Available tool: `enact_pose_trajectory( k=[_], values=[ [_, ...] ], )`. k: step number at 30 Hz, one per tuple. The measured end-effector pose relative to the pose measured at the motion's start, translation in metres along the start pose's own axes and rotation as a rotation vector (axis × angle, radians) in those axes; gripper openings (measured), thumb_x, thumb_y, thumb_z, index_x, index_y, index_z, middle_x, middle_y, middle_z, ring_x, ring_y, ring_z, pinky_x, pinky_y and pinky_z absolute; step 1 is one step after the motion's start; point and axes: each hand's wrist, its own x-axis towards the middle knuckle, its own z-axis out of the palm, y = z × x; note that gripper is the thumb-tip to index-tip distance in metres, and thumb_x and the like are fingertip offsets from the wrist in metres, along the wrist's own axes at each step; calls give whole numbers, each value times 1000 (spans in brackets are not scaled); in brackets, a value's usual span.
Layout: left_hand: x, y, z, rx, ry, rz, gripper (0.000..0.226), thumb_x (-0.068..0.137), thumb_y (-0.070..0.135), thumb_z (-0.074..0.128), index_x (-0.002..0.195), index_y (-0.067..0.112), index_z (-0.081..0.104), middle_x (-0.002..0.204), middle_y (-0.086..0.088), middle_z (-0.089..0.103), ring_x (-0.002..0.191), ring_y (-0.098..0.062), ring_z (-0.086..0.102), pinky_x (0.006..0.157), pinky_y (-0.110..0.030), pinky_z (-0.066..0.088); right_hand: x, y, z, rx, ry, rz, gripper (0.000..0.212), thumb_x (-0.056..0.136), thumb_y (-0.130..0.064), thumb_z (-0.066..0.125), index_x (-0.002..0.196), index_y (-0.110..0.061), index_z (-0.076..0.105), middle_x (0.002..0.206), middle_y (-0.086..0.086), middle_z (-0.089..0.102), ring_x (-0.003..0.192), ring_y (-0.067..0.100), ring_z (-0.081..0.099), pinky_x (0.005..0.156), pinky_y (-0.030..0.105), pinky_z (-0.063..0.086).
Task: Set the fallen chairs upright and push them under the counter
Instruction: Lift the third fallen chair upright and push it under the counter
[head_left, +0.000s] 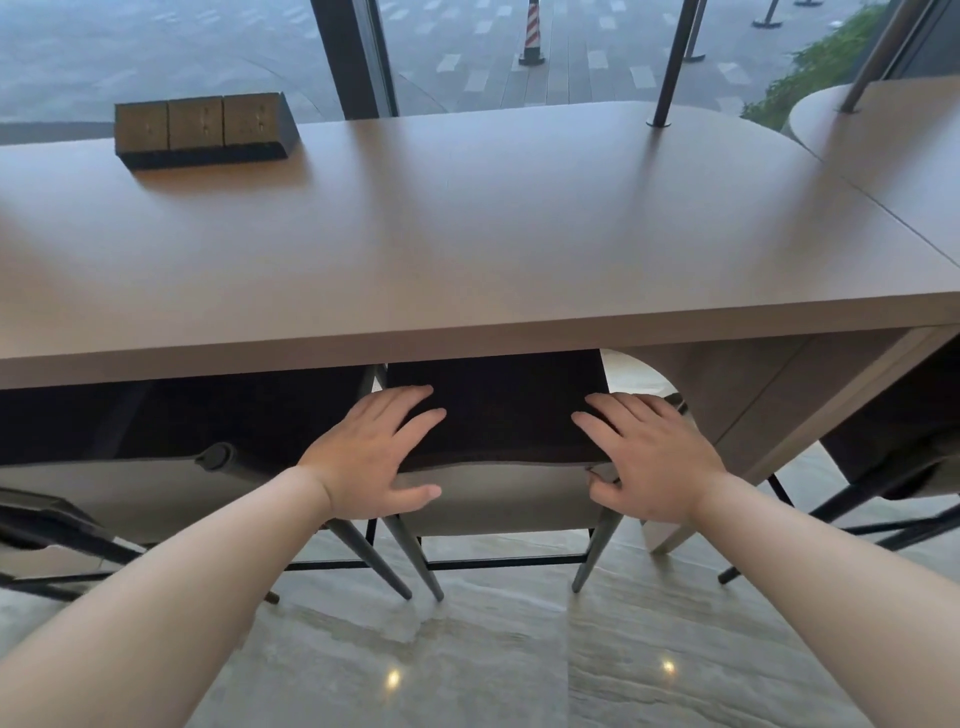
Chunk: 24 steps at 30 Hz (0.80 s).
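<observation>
The chair (498, 457) stands upright on its legs, straight ahead at the near edge of the desk (467, 234), its dark seat already partly beneath the overhang. The left hand (371, 457) and right hand (644, 457) lie flat and spread on the two near corners of the seat, fingers forward on the dark top, thumbs hooked down over the pale front edge. Neither is closed around anything; they press rather than grip.

The step in hand looks to be the push under the desk. To do it well, both hands should press evenly so the chair slides straight and does not swing. A neighbouring chair (156, 467) sits close on the left, its legs just beside this one's, so any drift leftward risks tangling them. The desk's panel support (779, 405) stands near on the right, leaving a narrow lane. Keeping the weight low and the push slow should stop the legs catching on the polished floor (467, 649) and tipping the chair back.
</observation>
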Motion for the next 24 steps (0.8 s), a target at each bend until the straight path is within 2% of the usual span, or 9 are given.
enact_pose_trajectory(
  k=[2,5,9,14,17,20,24],
  values=[
    [-2,3,-3,79,-9,81,82,85,72,45,146,18,38,153,-11,35,138,-30,34,112,-47,29,-1,1,1,1,7,-26,68,79,-52,51,137,-17,50,140,11,51,126,29,48,106,45,37],
    [-8,12,-5,126,-29,113,79,86,69,47,144,16,44,153,-12,38,139,-29,36,114,-46,29,-5,0,-2,-10,-20,-59,70,82,-53,49,142,-18,45,146,12,46,133,30,44,111,46,32],
    [-21,34,-15,-57,39,-37,70,89,58,50,146,18,43,158,-9,32,144,-28,32,117,-43,25,-10,-8,-15,59,6,-35,66,84,-50,49,142,-18,47,149,10,44,136,29,42,114,41,23],
    [-39,71,-47,-234,263,-158,54,89,43,54,136,15,56,143,-6,52,123,-25,55,101,-41,47,-20,-30,-37,273,109,-2,60,88,-46,51,142,-21,47,151,5,42,137,23,38,114,31,11],
    [-48,91,-64,-365,305,-253,50,90,44,53,135,23,54,138,10,52,113,-11,56,94,-35,50,-23,-44,-51,433,123,15,59,90,-47,49,144,-23,45,154,-1,37,140,18,35,111,27,19],
    [-59,111,-79,-594,302,-450,49,87,53,51,134,40,49,127,31,49,100,-4,59,85,-24,50,-25,-59,-67,677,120,71,57,90,-49,48,142,-27,44,151,-13,37,136,7,36,104,22,29],
    [-72,135,-95,-865,434,-621,42,82,49,55,123,42,58,115,27,62,109,0,59,85,-16,49,-25,-81,-87,1039,88,163,47,87,-52,49,133,-38,48,130,-26,47,117,-9,46,89,14,38]
  ],
)
